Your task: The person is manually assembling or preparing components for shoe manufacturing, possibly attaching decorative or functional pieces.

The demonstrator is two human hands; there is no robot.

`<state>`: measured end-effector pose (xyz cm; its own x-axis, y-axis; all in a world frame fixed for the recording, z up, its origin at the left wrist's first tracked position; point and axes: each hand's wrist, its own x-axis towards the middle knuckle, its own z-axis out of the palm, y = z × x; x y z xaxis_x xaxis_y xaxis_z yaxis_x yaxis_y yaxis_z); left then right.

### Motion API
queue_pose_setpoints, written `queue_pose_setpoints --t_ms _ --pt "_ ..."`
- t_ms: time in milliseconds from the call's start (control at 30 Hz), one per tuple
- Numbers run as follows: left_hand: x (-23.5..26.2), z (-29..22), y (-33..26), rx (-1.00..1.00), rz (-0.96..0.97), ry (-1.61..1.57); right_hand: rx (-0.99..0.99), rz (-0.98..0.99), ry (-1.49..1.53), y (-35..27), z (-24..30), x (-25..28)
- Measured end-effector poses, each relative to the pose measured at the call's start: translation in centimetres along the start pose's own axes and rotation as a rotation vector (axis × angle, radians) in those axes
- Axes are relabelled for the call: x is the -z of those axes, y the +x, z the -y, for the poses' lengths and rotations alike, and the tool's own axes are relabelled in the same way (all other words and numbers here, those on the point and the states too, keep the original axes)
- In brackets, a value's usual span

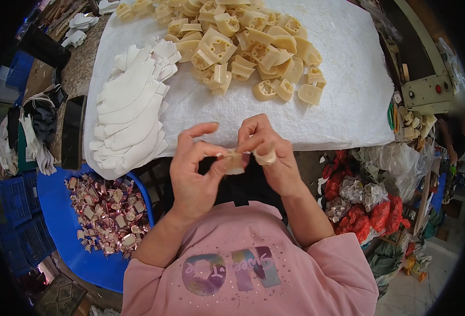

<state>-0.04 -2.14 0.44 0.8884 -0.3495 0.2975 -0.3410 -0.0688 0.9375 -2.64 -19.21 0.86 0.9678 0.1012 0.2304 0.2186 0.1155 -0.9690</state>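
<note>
Pinching one small cream plastic part between left hand and right hand fingertips; shallow grip risking it dropping into the lap.

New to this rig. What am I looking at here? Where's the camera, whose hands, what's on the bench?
There is no machine: a person works bare-handed. The single picture comes from a fisheye camera on their head, looking down, so straight edges bend.

The left hand and right hand meet at the middle, together pinching a small cream plastic piece.

On the table's white cloth lie a pile of cream plastic parts and a stack of flat white curved pieces. Lower left, a blue tray holds small shiny pinkish pieces.
</note>
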Motion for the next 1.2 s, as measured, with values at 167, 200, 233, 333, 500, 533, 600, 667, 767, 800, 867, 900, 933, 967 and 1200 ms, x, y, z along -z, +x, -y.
queue_pose_setpoints --t_ms 167,200,233,333,500,533,600,667,767,800,867,900,933,967,1200 --pt "0.5 1.0 -0.1 0.046 -0.122 -0.233 0.002 -0.132 -0.06 0.2 0.2 0.8" --pt "0.5 1.0 -0.2 0.047 -0.124 -0.231 0.015 -0.116 -0.18 0.0 0.3 0.7" --pt "0.4 1.0 -0.2 0.058 -0.114 -0.22 0.028 -0.1 -0.3 -0.3 0.4 0.5" --pt "0.2 0.7 -0.2 0.032 -0.089 -0.166 0.101 -0.076 -0.438 0.2 0.7 -0.4" --pt "-0.1 0.8 -0.2 -0.027 -0.071 -0.105 0.235 -0.062 -0.66 0.2 0.3 -1.1" --pt "-0.1 0.7 -0.2 -0.036 -0.07 -0.115 0.237 -0.06 -0.659 0.0 0.2 -0.9" --pt "0.1 0.5 -0.2 -0.045 -0.073 -0.12 0.137 0.026 -0.3 -0.3 -0.1 -0.3" --pt "0.4 0.4 -0.4 -0.008 -0.048 -0.192 0.088 -0.01 -0.081 0.0 0.2 -0.3" --pt "0.9 0.3 -0.3 -0.085 -0.048 -0.095 0.027 -0.055 0.101 0.6 0.7 0.6" --pt "0.9 0.4 -0.3 -0.086 -0.044 -0.096 -0.176 0.004 0.169 0.8 1.0 0.6" --pt "0.9 0.7 -0.2 -0.307 -0.015 0.047 -0.468 0.1 0.269 1.3 1.4 0.7" --pt "1.0 0.6 -0.2 -0.309 -0.01 0.044 -0.466 0.094 0.27 1.2 1.4 0.7" --pt "1.2 0.3 -0.2 -0.337 0.028 0.055 -0.34 0.08 0.167 0.9 1.3 0.6" --pt "1.4 0.0 -0.1 -0.365 0.065 0.067 -0.215 0.066 0.064 0.8 1.1 0.6" --pt "0.8 0.0 -0.3 0.317 0.216 -0.522 0.125 0.077 -0.294 0.5 1.5 -0.4"
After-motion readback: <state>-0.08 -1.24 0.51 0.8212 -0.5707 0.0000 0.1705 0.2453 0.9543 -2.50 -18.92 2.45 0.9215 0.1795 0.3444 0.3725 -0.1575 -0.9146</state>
